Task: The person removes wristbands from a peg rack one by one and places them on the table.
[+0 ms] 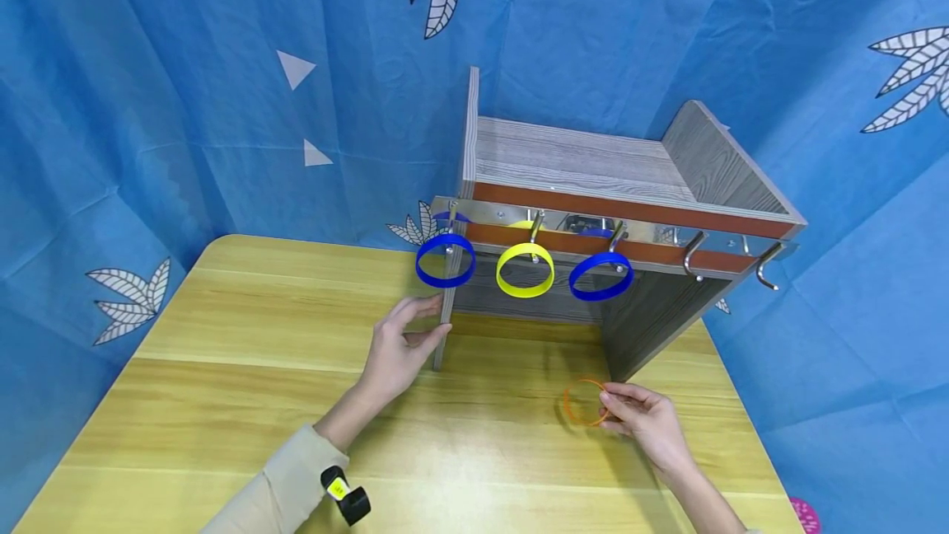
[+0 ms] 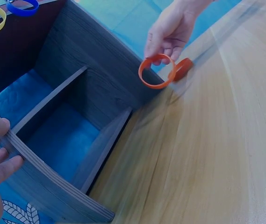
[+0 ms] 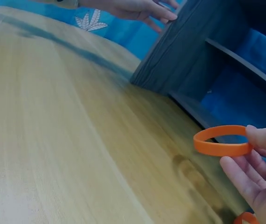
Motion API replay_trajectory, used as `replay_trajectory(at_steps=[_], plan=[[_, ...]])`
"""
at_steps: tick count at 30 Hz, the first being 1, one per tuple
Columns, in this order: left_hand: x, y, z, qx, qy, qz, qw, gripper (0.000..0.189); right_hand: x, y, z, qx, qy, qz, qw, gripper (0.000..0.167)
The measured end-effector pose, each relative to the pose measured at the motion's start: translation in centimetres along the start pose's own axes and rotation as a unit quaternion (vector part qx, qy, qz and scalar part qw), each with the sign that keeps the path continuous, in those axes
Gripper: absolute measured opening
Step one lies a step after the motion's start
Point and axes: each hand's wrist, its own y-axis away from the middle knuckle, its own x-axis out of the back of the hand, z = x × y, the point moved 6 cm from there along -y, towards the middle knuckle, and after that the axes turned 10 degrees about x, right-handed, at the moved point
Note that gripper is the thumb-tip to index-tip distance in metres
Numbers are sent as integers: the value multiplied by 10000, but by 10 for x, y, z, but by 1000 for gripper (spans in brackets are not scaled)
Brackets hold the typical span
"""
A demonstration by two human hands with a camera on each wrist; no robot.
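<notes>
My right hand [image 1: 654, 428] pinches an orange wristband [image 3: 219, 149] between thumb and fingers, holding it above the table by the foot of the shelf's right side. My left hand [image 1: 393, 353] grips the front edge of the left side panel [image 2: 53, 175] of a grey wood-grain shelf [image 1: 578, 161], thumb on one face and fingers on the other. From hooks on its front hang a blue wristband [image 1: 445, 284] at the left, a yellow wristband [image 1: 525, 294] beside it, and another blue wristband [image 1: 602, 297]. A second orange band [image 2: 184, 69] lies on the table near my right hand.
Two hooks at the right end of the metal rail, a fourth-position hook [image 1: 691, 255] and an end hook [image 1: 767, 266], carry nothing. The shelf stands on a wood-grain table [image 1: 222, 336]. A blue patterned curtain [image 1: 222, 89] hangs close behind it.
</notes>
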Motion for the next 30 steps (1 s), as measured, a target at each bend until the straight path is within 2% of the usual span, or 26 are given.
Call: replay_trajectory(at_steps=[5, 11, 20, 30], plan=[[0, 0, 0, -12, 18, 5, 10000, 36, 0, 0, 6, -144, 2, -97, 9999, 33], [0, 0, -1, -36, 26, 25, 10000, 36, 0, -1, 12, -372, 280, -120, 9988, 41], [0, 0, 0, -19, 10, 28, 10000, 36, 2, -2, 17, -549, 392, -343, 9971, 43], [0, 1, 1, -68, -26, 47, 10000, 37, 5, -5, 22, -697, 585, -407, 9950, 46]])
